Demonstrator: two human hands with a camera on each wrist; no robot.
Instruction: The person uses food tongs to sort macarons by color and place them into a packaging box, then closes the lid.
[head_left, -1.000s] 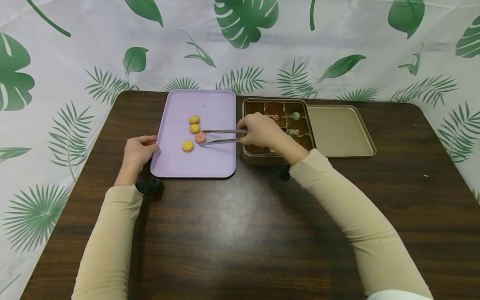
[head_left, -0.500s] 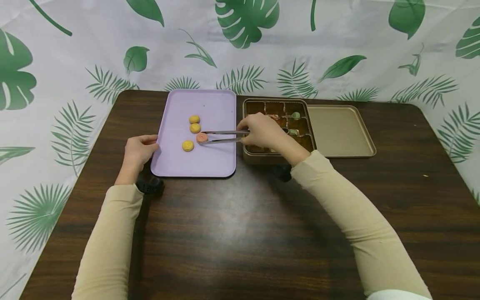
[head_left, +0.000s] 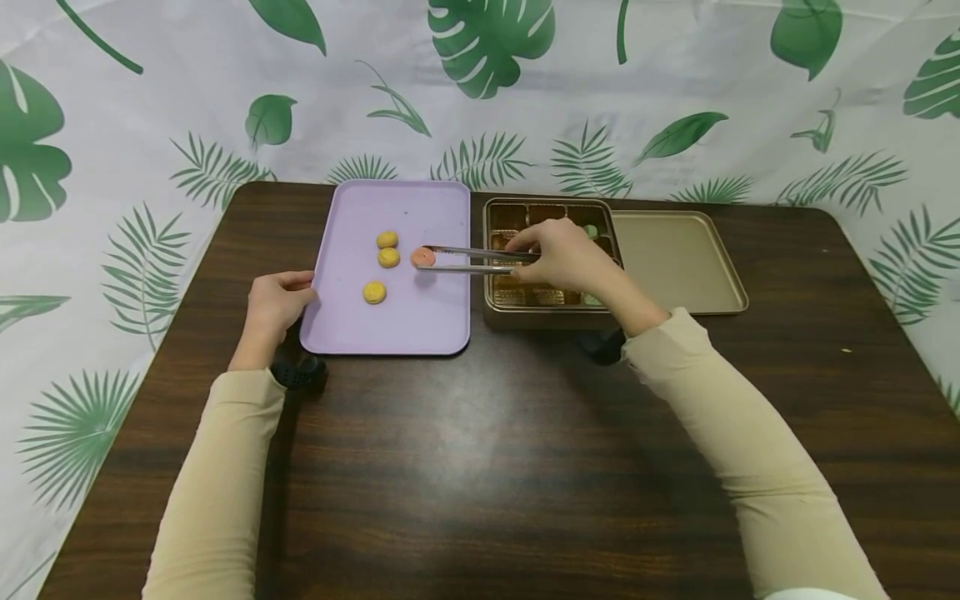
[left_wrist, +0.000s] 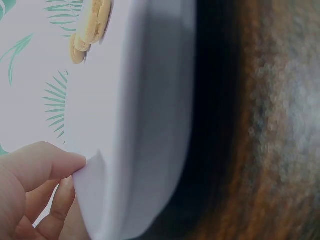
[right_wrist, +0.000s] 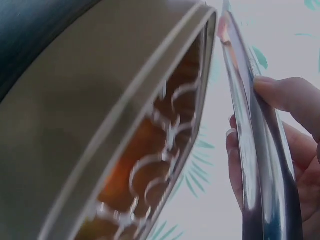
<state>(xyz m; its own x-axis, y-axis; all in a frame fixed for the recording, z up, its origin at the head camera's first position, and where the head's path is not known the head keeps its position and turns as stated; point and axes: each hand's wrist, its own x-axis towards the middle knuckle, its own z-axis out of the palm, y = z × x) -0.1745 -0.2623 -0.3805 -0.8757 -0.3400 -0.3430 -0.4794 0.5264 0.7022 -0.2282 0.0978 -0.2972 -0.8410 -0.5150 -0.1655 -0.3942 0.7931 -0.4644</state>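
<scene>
My right hand (head_left: 572, 260) grips metal tongs (head_left: 468, 269), whose tips pinch a pink macaron (head_left: 422, 257) above the lilac tray (head_left: 420, 325); a shadow falls below it. The right wrist view shows thumb and fingers on either side of the tongs (right_wrist: 257, 150). My left hand (head_left: 274, 307) pinches the tray's left rim, the thumb on top in the left wrist view. Three yellow macarons (head_left: 374, 292) lie on the tray, two touching and one apart. Under my right hand stands a gold tin (head_left: 525, 317) with a brown divided insert, partly hidden; green pieces (head_left: 591, 231) show in it.
A flat gold lid (head_left: 678, 262) lies against the tin's right side. All of this rests near the back edge of a dark wooden table (head_left: 465, 467). Behind hangs a white cloth (head_left: 570, 75) with green leaves.
The tongs have lifted the pink macaron off the tray and carried it right and slightly back. My right hand moved right over the tin. My left hand stays at the tray rim.
</scene>
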